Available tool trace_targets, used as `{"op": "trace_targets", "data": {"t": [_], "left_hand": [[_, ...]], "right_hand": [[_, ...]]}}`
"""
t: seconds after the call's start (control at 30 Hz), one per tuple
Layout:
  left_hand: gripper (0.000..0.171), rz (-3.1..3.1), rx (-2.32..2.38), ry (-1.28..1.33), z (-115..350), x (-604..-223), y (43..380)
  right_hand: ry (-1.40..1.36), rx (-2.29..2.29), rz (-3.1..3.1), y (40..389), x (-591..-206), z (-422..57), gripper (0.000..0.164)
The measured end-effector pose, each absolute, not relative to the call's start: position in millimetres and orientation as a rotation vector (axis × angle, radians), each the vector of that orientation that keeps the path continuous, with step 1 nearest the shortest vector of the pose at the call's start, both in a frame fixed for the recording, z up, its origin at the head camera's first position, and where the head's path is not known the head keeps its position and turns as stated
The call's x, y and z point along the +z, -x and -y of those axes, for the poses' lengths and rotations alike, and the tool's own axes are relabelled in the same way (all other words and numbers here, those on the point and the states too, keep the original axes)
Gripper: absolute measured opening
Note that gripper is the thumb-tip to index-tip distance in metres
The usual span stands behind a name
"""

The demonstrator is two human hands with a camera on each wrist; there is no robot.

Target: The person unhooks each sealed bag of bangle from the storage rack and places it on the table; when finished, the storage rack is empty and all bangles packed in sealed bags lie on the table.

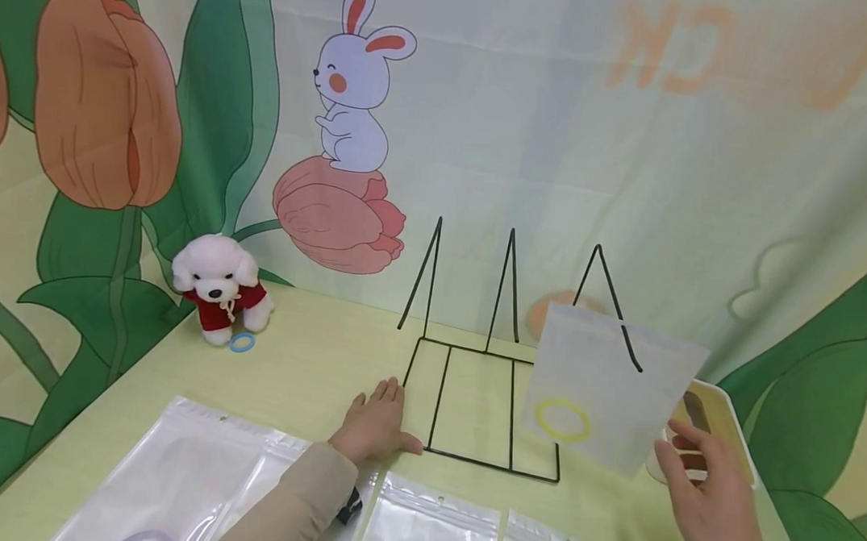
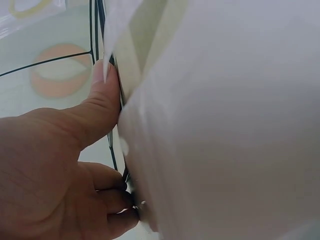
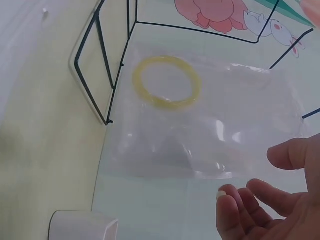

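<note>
A black wire rack (image 1: 512,411) with three raised hooks stands on the table. From its right hook hangs a clear zip bag (image 1: 618,375) with a yellow ring (image 3: 165,103) inside. My left hand (image 1: 376,425) rests at the rack's left side, fingers extended, its thumb at the front corner. In the left wrist view that thumb (image 2: 105,95) lies along the frame wire. Beside the bag's right edge is my right hand (image 1: 715,484), fingers loosely bent with nothing between them; the right wrist view shows a gap between them and the bag.
Flat clear bags (image 1: 430,524) lie along the front, one at left holding a purple ring (image 1: 146,534). A black clip (image 1: 350,507) is by my left sleeve. A plush dog (image 1: 218,281) and blue ring (image 1: 242,350) sit back left. At right are a tray (image 1: 725,404) and white cylinder (image 1: 655,467).
</note>
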State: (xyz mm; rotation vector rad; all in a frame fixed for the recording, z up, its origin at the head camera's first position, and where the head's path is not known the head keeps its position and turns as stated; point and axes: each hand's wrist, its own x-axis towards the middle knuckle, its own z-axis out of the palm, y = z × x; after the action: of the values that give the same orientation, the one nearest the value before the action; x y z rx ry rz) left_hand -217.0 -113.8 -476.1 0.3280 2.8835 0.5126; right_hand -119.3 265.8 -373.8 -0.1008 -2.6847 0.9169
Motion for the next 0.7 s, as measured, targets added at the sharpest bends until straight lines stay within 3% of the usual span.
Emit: {"op": "trace_targets", "data": {"t": [0.43,0.7], "left_hand": [[0.105,-2.886,0.495,-0.335,113,-474,216],[0.104,-2.877,0.497,-0.331,113,-475,216]], "right_hand": [[-0.004,0.992,2.534,131,-362,-259,0.053],[0.010,1.056,2.434,135,-356,-250,0.040]]}}
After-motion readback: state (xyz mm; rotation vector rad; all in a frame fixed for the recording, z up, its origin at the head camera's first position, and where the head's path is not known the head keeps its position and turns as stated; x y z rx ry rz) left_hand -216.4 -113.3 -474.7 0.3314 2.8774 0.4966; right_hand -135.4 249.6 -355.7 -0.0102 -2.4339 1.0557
